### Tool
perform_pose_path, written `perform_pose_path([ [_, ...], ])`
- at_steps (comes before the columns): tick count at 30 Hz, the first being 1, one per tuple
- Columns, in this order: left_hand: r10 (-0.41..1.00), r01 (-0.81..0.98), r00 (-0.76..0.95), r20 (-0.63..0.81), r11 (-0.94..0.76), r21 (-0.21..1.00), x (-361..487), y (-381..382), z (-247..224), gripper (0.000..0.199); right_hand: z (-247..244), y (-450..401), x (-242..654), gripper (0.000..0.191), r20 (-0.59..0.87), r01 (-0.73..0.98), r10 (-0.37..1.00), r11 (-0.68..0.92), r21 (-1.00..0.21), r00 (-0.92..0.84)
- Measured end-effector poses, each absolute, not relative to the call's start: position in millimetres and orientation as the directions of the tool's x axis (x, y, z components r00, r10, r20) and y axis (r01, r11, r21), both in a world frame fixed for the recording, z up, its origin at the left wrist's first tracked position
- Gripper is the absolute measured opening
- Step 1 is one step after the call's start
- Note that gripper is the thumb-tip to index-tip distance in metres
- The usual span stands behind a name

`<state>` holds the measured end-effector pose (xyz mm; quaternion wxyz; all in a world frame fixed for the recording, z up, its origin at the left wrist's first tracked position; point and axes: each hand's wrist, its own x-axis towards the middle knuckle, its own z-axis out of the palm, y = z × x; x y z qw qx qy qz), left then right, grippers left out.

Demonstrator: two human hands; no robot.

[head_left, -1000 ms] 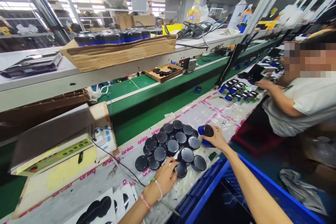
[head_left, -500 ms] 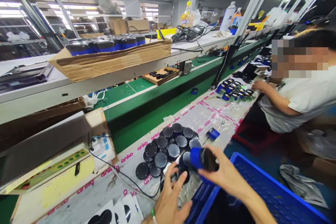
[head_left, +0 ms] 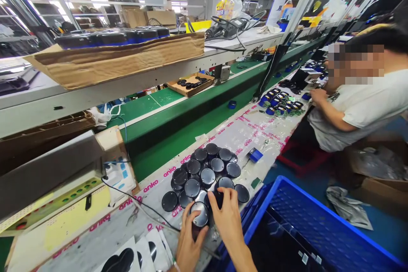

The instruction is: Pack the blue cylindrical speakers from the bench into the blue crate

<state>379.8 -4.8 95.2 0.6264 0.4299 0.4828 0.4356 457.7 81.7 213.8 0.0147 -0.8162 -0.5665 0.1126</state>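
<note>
Many round black discs [head_left: 192,188] lie piled on the plastic-covered bench [head_left: 153,216]. At the pile's near edge my left hand [head_left: 189,238] has its fingers wrapped round a shiny black round piece [head_left: 200,213]. Just to the right, my right hand [head_left: 228,216] grips another dark round piece [head_left: 218,199], partly hidden by the fingers. Sheets with black shapes [head_left: 123,259] lie to the left of my left hand. A small blue piece [head_left: 255,154] rests on the bench beyond the pile.
A blue crate [head_left: 276,195] stands at the right. A green conveyor [head_left: 172,136] runs behind the bench. On the left is a control box [head_left: 73,197] with a cable. A person in a white shirt [head_left: 366,102] sits at the right, near blue-black round parts [head_left: 280,102].
My right hand has moved left to the pile; the blue-and-black piece it held is no longer seen in it. My left hand has closed round a black round piece. The view has shifted slightly.
</note>
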Motion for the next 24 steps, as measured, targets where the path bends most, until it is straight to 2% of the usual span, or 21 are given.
perform_pose_path([
  [2,0.973,-0.041,0.111,-0.200,0.206,0.978,384.2,-7.1,90.6,0.033,205.7,78.3,453.6,0.046,-0.144,0.919,0.946,-0.318,-0.234,0.290],
  [5,0.977,-0.005,0.071,-0.203,0.204,0.979,387.4,-11.0,86.4,0.036,208.5,77.1,461.4,0.041,-0.211,0.894,0.949,-0.295,-0.336,0.233],
  [7,0.970,-0.058,0.079,-0.231,0.236,0.970,387.4,-12.9,86.7,0.034,220.0,92.1,482.5,0.039,-0.155,0.896,0.955,-0.290,-0.336,0.251],
  [8,0.965,-0.088,0.089,-0.248,0.255,0.963,387.0,-12.7,87.9,0.032,226.6,106.1,498.5,0.039,-0.084,0.911,0.959,-0.283,-0.299,0.270],
  [10,0.954,-0.131,0.117,-0.274,0.289,0.948,385.8,-9.2,92.1,0.027,236.9,144.6,539.1,0.039,0.091,0.948,0.952,-0.277,-0.153,0.293],
  [11,0.948,-0.134,0.139,-0.286,0.304,0.943,385.1,-6.1,94.6,0.023,239.3,166.5,561.7,0.041,0.144,0.969,0.958,-0.247,-0.026,0.248],
  [12,0.942,-0.121,0.162,-0.295,0.315,0.941,384.6,-2.4,97.0,0.020,239.6,188.1,584.2,0.049,0.144,0.964,0.966,-0.233,0.124,0.215],
  [13,0.936,-0.100,0.178,-0.302,0.323,0.941,384.2,1.3,99.3,0.018,238.2,208.0,605.0,0.058,0.113,0.918,0.958,-0.284,0.279,0.262],
  [14,0.933,-0.077,0.188,-0.307,0.325,0.942,384.0,4.7,101.1,0.017,235.8,225.0,623.2,0.061,0.054,0.873,0.948,-0.310,0.376,0.313],
  [16,0.934,-0.038,0.167,-0.317,0.328,0.944,384.8,9.1,103.6,0.017,231.4,247.3,647.6,0.056,-0.062,0.831,0.924,-0.310,0.461,0.378],
  [18,0.941,0.001,0.112,-0.320,0.321,0.947,387.0,9.8,105.0,0.017,232.7,252.1,652.8,0.051,-0.066,0.863,0.923,-0.326,0.385,0.378],
  [20,0.944,0.046,0.081,-0.320,0.317,0.947,389.8,8.2,106.0,0.018,241.2,238.4,639.7,0.053,0.066,0.928,0.944,-0.329,0.177,0.322],
  [22,0.946,0.081,0.056,-0.318,0.313,0.946,391.9,6.5,107.2,0.019,253.2,206.7,614.9,0.057,0.238,0.962,0.932,-0.262,-0.078,0.273],
  [24,0.953,0.089,0.031,-0.301,0.297,0.951,392.2,5.7,108.6,0.019,261.7,161.2,588.5,0.061,0.316,0.941,0.900,-0.225,-0.253,0.300],
])
